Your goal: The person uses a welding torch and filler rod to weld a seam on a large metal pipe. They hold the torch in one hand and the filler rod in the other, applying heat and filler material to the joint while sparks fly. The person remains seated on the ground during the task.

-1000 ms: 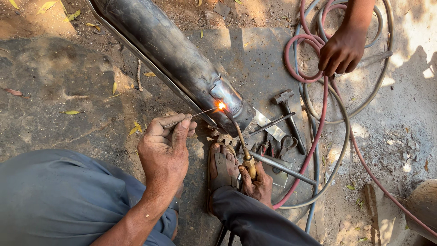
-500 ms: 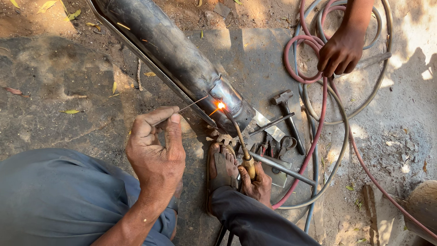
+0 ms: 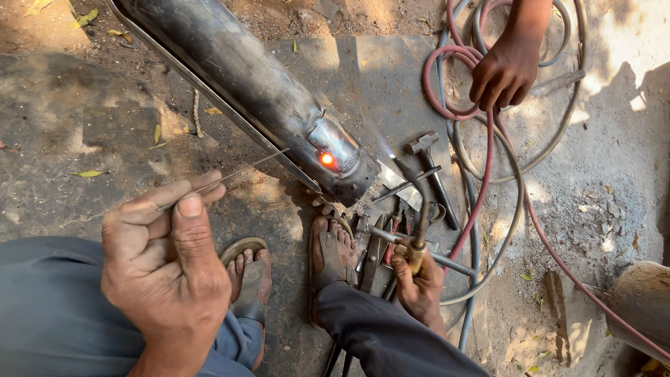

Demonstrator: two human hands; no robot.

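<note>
A: What is the left hand (image 3: 164, 269) doing?

B: Its fingers are curled shut, thumb pressed on top, pinching a thin filler rod (image 3: 227, 179). The rod slants up and to the right, and its far tip lies just short of the dark metal cylinder (image 3: 244, 84), which lies at a slant on the ground.

A: And the right hand (image 3: 419, 283)?

B: It is clenched around the brass handle of a gas torch (image 3: 417, 216). The torch neck curves upward, and a pale flame (image 3: 386, 148) shows at its tip, just right of the cylinder's lower end and apart from it.

A: Anything on the cylinder itself?

B: A glowing orange spot (image 3: 326, 159) sits near its lower end, beside a shiny patch of bare metal.

A: What crowds the space around them?

B: Two sandalled feet (image 3: 333, 255) are planted between the hands, the nearer one touching a scatter of tools. A hammer (image 3: 433, 167) lies just right of the cylinder's end, with pliers (image 3: 380, 255) and a metal rod close by. Red and grey hoses (image 3: 481, 174) coil to the right.

A: Is someone else there?

B: Yes, another person's hand (image 3: 506, 70) reaches in from the top, its fingers bent over the hose coil.
</note>
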